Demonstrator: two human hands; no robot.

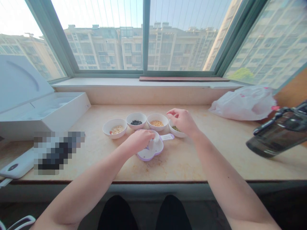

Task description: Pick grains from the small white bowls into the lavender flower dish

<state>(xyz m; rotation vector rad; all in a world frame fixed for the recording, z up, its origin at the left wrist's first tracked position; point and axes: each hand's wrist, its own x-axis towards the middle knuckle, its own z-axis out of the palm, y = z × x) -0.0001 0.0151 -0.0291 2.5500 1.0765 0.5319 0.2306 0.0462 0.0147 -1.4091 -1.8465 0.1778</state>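
Fig. 1 | Four round white ceramic bowls (106, 128) are shown holding black beans (136, 122), orange-yellow grains (156, 123), olive-green seeds (175, 128) and cream flakes (117, 129) | a white oval dish with lilac rim (154, 148) is seen | a beige marble sill (182, 166) is veined with rust-brown | a white plastic bag (242, 103) is marked with pink
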